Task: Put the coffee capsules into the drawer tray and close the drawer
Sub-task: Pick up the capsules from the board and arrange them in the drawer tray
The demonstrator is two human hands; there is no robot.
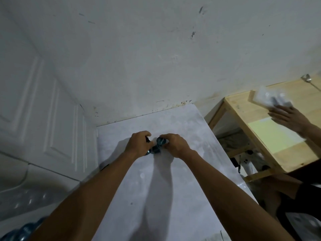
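- While both arms reached over the smooth white tabletop [173, 180], our left hand [139, 145] curled around small round dark capsules [154, 150].
- Our right hand [175, 144] pinched one teal, ridged capsule [161, 141] beside them.

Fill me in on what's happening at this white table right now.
A person reaches both arms out over the white table and gathers a small cluster of dark teal coffee capsules near its far end. The left hand and right hand close in on the capsules from either side, fingers curled around them. No drawer or tray is in view. Off to the right, another person's hand rests on a white packet on a wooden table.
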